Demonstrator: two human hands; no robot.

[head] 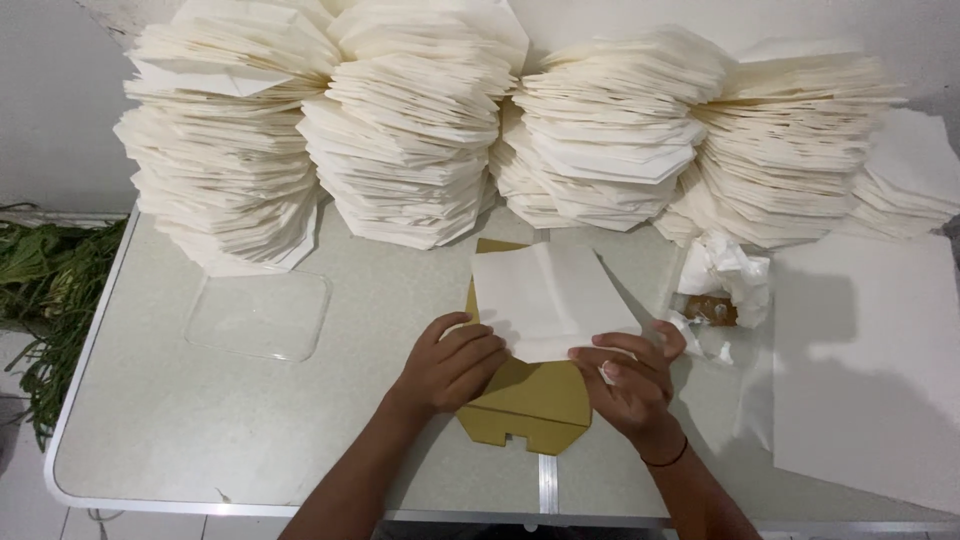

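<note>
Folding step in hand, by the look of it: white paper sheet is pressed over brown cardboard template at table centre. Left hand and right hand lie flat, grip closed on nothing. Next crease is judged to need firm edge alignment.

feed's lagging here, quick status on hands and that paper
Left hand and right hand both pressing white paper sheet over brown cardboard template. Folded stacks behind, clear lid left; nothing blocking.

Home paper-folding workspace: stacked folded paper crowds a table.
</note>
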